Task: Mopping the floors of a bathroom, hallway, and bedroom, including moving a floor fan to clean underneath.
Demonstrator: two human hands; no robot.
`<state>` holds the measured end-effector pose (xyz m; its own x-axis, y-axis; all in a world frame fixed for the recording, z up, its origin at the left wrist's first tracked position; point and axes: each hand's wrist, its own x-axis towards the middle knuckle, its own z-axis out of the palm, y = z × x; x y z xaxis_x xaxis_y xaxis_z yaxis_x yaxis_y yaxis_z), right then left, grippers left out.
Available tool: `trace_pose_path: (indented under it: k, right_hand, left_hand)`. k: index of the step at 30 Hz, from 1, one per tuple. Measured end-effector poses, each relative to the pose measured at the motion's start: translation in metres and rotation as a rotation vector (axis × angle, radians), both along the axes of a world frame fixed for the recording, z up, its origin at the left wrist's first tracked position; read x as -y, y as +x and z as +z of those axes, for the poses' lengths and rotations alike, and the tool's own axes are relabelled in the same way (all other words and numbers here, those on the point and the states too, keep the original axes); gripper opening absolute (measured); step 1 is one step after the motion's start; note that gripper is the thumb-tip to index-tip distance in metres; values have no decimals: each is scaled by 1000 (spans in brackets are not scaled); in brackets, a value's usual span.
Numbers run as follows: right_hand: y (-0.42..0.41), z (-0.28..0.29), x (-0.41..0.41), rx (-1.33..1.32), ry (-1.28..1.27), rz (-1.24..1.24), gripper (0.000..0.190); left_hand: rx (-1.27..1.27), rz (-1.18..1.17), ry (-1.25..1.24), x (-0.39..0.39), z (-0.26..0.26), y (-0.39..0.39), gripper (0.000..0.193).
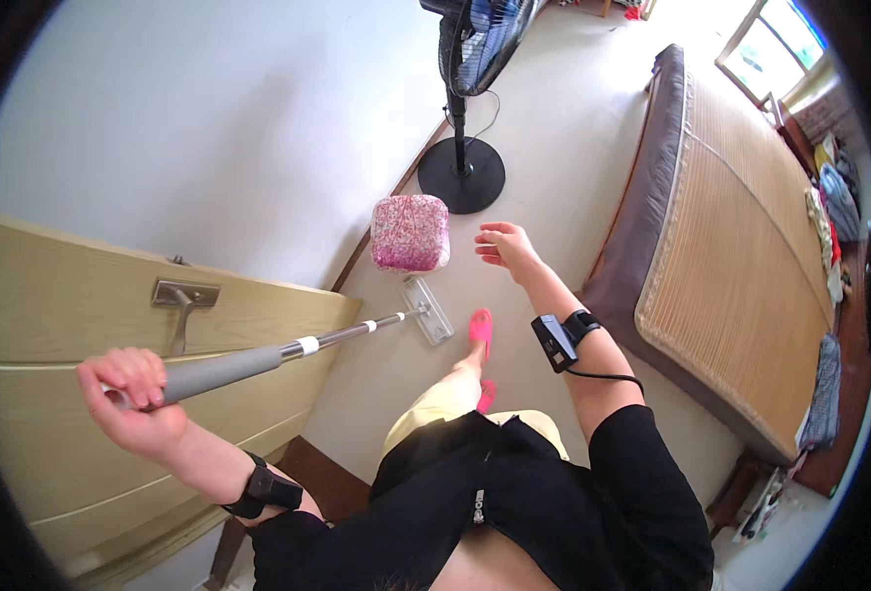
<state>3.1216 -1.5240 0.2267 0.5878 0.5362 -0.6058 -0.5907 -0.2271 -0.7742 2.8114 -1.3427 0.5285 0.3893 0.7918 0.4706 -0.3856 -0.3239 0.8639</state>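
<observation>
My left hand (131,395) is closed round the grey grip of a flat mop (221,375), near the top end of its pole. The metal pole slants down to a flat rectangular mop head (428,310) lying on the floor. Just beyond the mop head stands a low stool or box with a pink and white patterned cover (410,233). To the right of that cover, my right hand (506,247) hangs in the air with its fingers somewhat bent and nothing in them.
A black standing fan (462,174) stands by the white wall. Along the left is a wooden door (273,303) with a metal handle (184,295). A bed with a striped mat (738,273) takes up the right side, with clothes (838,192) beyond it.
</observation>
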Motion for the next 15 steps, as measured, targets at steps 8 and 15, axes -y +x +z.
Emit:
trace_pose_path:
  k: [8, 15]
  right_hand:
    - [113, -35, -15, 174, -226, 156, 25]
    - [203, -65, -71, 270, -220, 219, 35]
  left_hand:
    - [-29, 499, -3, -30, -80, 41, 24]
    - [-91, 714, -75, -30, -130, 99, 19]
